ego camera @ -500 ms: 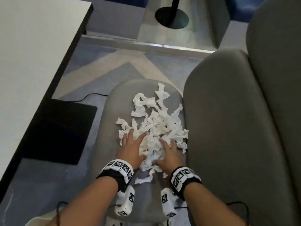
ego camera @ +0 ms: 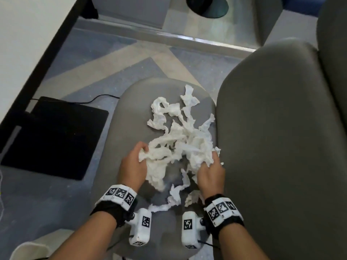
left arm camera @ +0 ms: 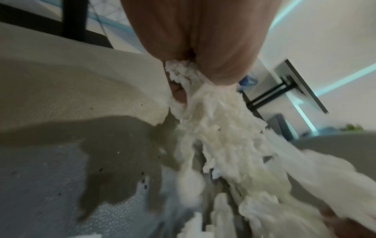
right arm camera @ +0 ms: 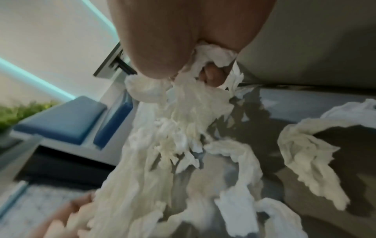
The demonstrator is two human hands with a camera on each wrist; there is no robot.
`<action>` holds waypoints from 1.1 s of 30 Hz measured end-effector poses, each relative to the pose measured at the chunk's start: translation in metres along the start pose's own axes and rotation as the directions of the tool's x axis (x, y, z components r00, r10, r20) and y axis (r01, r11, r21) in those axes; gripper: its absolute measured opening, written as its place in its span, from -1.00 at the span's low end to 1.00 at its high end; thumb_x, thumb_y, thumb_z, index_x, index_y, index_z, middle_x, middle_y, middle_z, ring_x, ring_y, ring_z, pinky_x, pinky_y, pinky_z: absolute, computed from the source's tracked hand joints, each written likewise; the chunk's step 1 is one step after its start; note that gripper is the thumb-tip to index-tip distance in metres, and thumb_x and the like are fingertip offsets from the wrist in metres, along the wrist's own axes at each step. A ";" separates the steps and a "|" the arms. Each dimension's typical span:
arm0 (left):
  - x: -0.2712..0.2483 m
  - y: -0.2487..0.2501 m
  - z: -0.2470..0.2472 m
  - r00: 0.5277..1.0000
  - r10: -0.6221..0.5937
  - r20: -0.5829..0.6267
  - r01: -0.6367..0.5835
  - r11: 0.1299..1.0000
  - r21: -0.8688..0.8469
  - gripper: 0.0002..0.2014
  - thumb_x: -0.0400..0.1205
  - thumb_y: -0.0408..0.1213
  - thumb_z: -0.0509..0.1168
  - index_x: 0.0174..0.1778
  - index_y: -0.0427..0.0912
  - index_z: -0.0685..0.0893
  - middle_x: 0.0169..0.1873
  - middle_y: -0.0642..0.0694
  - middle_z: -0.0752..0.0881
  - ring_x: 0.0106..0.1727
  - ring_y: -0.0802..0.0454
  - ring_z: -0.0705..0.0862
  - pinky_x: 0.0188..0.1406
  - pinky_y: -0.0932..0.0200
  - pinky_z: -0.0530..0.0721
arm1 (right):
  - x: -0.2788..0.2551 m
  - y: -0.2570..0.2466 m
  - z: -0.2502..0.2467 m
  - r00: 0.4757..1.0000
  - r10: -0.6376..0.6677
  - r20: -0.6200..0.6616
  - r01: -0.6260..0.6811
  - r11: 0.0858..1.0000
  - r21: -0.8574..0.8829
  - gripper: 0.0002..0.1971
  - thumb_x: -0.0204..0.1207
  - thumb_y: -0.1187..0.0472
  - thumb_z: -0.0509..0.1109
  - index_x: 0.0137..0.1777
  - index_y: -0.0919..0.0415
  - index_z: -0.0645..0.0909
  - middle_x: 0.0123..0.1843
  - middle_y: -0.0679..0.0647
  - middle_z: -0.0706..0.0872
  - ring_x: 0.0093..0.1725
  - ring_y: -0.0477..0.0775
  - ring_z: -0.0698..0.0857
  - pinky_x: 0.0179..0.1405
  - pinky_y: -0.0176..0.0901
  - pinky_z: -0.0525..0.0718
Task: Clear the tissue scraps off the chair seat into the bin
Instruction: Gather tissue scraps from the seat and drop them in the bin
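Note:
White tissue scraps [ego camera: 180, 139] lie tangled over the grey chair seat [ego camera: 131, 113]. My left hand [ego camera: 134, 164] grips a bunch at the pile's left side, and the strands [left arm camera: 215, 128] hang from its curled fingers. My right hand [ego camera: 211, 170] grips another bunch at the right side, with tissue [right arm camera: 183, 112] trailing from its fist. The gathered part is lifted off the seat. Loose strips [ego camera: 174, 196] lie near my wrists, and more scraps [ego camera: 187, 100] stay at the far end. A pale rim of what may be the bin [ego camera: 32, 248] shows at the bottom left.
A larger grey cushion [ego camera: 277, 147] abuts the seat on the right. A black mat [ego camera: 54, 136] with a cable lies on the floor to the left, under a white table edge [ego camera: 28, 44]. A dark round pedestal base [ego camera: 208, 6] stands far ahead.
Both hands lay flat on the pile before. Now they have closed on bunches of tissue, drawn apart and pulled the scraps up and toward me.

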State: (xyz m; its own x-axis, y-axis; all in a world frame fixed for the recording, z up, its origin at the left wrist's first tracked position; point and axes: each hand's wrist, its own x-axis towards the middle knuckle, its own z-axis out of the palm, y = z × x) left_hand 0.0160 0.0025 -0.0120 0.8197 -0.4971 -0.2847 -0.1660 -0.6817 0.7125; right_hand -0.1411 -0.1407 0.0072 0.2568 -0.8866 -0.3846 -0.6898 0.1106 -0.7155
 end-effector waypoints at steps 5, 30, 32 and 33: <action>-0.015 0.005 -0.017 0.993 -0.089 -0.076 0.071 0.975 -0.212 -0.79 0.57 -0.42 0.16 -0.20 -0.20 0.72 -0.33 -0.17 0.75 -0.22 -0.30 0.68 -0.28 0.03 0.56 | -0.027 -0.007 -0.015 0.992 0.022 0.123 -0.013 0.997 -0.079 -0.39 0.66 -0.29 0.18 0.56 0.05 0.53 0.55 0.17 0.62 0.55 0.27 0.57 0.59 0.19 0.55; -0.089 -0.004 -0.047 0.919 -0.380 -0.100 0.313 0.861 -0.400 0.02 0.39 0.63 -0.05 -0.34 -0.41 0.76 -0.41 -0.19 0.83 -0.35 -0.16 0.77 -0.26 -0.05 0.67 | -0.074 -0.032 -0.011 0.963 0.025 0.269 -0.019 0.999 -0.027 -0.35 0.61 -0.51 0.05 -0.07 -0.01 0.75 -0.02 -0.07 0.81 0.18 0.16 0.76 0.38 0.07 0.66; -0.094 -0.002 -0.054 0.901 -0.432 -0.048 0.342 0.773 -0.534 0.10 0.44 0.68 -0.15 -0.25 -0.40 0.80 -0.36 -0.23 0.87 -0.30 -0.21 0.83 -0.24 -0.10 0.76 | -0.076 -0.041 -0.016 0.969 0.094 0.230 -0.086 0.995 -0.046 -0.22 0.69 -0.45 0.01 0.24 0.22 0.76 0.25 0.20 0.80 0.36 0.32 0.72 0.48 0.16 0.60; -0.096 -0.002 -0.057 0.897 -0.439 -0.055 0.335 0.754 -0.565 0.02 0.53 0.61 -0.11 -0.27 -0.38 0.77 -0.39 -0.25 0.84 -0.34 -0.23 0.80 -0.28 -0.09 0.74 | -0.075 -0.042 -0.017 0.972 0.084 0.220 -0.079 0.996 -0.031 -0.28 0.74 -0.34 0.09 0.37 0.32 0.70 0.35 0.26 0.76 0.41 0.33 0.69 0.49 0.17 0.58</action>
State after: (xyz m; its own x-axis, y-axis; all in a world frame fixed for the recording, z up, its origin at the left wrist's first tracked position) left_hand -0.0310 0.0824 0.0508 0.8381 -0.1172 -0.5328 0.4586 -0.3775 0.8045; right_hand -0.1426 -0.0863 0.0759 0.3407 -0.7534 -0.5625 -0.7287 0.1664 -0.6643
